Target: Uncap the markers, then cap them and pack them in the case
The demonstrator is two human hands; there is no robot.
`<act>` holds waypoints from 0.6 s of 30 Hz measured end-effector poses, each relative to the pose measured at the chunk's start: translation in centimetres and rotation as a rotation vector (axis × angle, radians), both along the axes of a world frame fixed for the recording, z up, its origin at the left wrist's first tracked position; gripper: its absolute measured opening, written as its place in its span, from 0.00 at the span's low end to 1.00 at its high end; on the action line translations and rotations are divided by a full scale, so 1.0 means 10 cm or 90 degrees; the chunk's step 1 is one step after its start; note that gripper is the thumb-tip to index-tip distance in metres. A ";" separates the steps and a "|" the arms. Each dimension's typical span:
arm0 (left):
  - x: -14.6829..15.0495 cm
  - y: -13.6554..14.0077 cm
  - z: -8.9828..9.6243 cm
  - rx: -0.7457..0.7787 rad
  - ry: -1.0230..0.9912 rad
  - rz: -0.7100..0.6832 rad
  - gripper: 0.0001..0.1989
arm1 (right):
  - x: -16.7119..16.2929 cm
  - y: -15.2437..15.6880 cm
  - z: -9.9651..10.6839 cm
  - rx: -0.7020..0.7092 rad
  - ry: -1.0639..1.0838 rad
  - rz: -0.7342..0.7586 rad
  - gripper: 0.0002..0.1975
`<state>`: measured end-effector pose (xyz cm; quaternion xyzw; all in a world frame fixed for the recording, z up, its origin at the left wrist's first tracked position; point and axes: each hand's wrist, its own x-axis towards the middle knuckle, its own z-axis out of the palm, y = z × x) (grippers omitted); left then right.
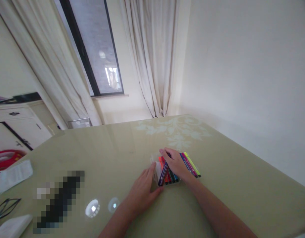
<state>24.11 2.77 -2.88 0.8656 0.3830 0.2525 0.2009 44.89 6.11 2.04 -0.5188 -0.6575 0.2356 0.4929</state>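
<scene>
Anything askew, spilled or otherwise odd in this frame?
One dark marker, held in the right hand, slants across other markers in the clear case. Odder is a pixelated patch on the left of the table, hiding whatever lies there. No spill or damage shows.

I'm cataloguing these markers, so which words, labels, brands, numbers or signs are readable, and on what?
None can be read.
Dark marker at the right hand: faint pale marks, too small to read.
Loose markers beside that hand: any print is too small and blurred.

Two hands (pixel 144 182) (pixel 176 164), one pen case (pixel 157 170)
</scene>
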 end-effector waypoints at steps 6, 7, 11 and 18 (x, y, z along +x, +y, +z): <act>0.07 -0.06 0.14 0.090 -0.027 0.005 0.35 | -0.10 -0.11 0.06 0.026 0.064 -0.099 0.25; 0.08 -0.06 0.14 0.103 -0.031 0.008 0.32 | -0.15 -0.14 0.05 0.019 0.059 -0.072 0.25; 0.09 -0.02 0.07 0.097 -0.058 0.048 0.20 | -0.35 -0.23 0.06 -0.025 0.039 0.054 0.23; -0.12 0.28 0.00 0.041 -0.034 0.230 0.23 | -0.08 -0.68 0.47 0.294 0.111 -0.051 0.16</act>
